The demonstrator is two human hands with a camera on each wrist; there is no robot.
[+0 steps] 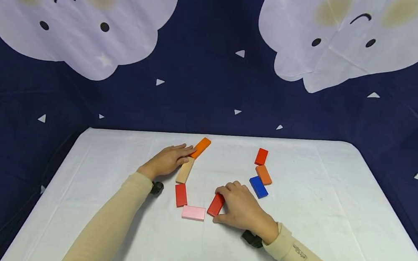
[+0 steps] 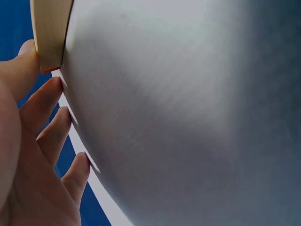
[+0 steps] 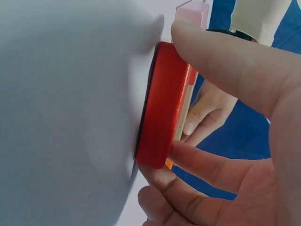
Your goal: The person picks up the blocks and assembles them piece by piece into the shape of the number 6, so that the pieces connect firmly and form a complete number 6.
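Note:
My right hand (image 1: 243,207) grips a red block (image 1: 215,205) by its two ends, thumb at the near end and fingertips at the far one. In the right wrist view this red block (image 3: 162,108) lies flat, close on the white cloth. My left hand (image 1: 167,160) reaches with extended fingers to where an orange block (image 1: 202,147) meets a plain wooden block (image 1: 185,171). Its thumb touches the wooden block (image 2: 51,33) in the left wrist view. Another red block (image 1: 181,196) and a pink block (image 1: 193,213) continue the curved row toward the held block.
Right of the hands, a red block (image 1: 261,156), an orange block (image 1: 263,175) and a blue block (image 1: 258,187) form a short line. White cloth (image 1: 315,241) covers the table. Behind its far edge hangs a dark blue curtain (image 1: 208,63) with clouds.

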